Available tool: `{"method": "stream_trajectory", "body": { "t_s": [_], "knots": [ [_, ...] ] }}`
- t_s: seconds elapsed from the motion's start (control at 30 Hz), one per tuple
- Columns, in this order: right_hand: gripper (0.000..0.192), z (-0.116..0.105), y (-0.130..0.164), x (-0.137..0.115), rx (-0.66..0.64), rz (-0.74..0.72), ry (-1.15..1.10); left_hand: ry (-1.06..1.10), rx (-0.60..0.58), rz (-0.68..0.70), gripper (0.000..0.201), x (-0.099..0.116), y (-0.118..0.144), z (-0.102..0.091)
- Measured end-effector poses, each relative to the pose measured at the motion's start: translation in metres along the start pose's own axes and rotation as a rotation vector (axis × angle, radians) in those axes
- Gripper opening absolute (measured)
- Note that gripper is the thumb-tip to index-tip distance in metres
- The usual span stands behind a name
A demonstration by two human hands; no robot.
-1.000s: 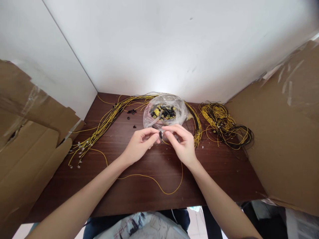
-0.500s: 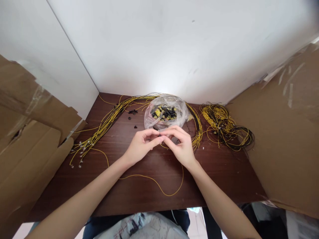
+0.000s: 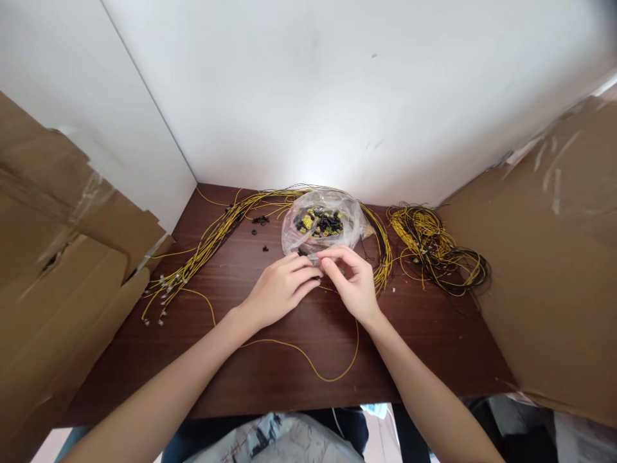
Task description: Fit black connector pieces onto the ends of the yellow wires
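Note:
My left hand point(image 3: 284, 289) is turned palm down in front of the plastic bag, its fingers curled around a small black plastic part point(image 3: 317, 278) that shows at the fingertips. Facing it, my right hand point(image 3: 354, 286) has thumb and forefinger close together in a pinch; what lies between them is too small to make out. A single yellow wire point(image 3: 308, 360) loops across the front of the table and runs up beneath my right hand. Just beyond both hands sits the clear plastic bag point(image 3: 289, 241), with many black and yellow pieces point(image 3: 321, 222) inside.
A bundle of yellow and black wires point(image 3: 212, 241) arcs around the bag, its white-tipped ends point(image 3: 161, 302) at left. Another coil of wires point(image 3: 424, 241) lies right. Loose black parts point(image 3: 260, 220) rest left of the bag. Cardboard walls point(image 3: 540, 257) and a white panel point(image 3: 313, 96) enclose the table.
My left hand has rolled palm down, and its fingertips have parted slightly from those of my right hand. My right hand stays nearly in place. The view has shifted a little.

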State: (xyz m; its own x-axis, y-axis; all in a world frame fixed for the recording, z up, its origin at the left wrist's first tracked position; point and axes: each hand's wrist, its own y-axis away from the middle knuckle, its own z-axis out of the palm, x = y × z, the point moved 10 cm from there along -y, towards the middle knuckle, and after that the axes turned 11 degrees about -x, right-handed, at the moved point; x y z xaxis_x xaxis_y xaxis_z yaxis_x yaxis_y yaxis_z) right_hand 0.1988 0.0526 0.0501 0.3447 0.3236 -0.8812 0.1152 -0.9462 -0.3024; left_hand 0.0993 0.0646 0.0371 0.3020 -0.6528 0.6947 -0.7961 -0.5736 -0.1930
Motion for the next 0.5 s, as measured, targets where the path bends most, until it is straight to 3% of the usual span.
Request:
{"method": "stream_trajectory", "body": {
  "t_s": [0.17, 0.27, 0.5],
  "knots": [
    [0.011, -0.006, 0.004, -0.013, 0.076, -0.083, 0.089, 0.66, 0.208, -0.243, 0.019, -0.049, -0.007, -0.003],
    [0.012, 0.006, 0.007, -0.028, 0.026, -0.194, 0.162, 0.955, 0.326, -0.339, 0.019, -0.073, -0.011, -0.003],
    [0.008, 0.065, 0.01, -0.049, -0.182, -0.297, 0.21, 1.193, 0.262, -0.472, 0.012, -0.087, -0.013, 0.006]
  ]
}}
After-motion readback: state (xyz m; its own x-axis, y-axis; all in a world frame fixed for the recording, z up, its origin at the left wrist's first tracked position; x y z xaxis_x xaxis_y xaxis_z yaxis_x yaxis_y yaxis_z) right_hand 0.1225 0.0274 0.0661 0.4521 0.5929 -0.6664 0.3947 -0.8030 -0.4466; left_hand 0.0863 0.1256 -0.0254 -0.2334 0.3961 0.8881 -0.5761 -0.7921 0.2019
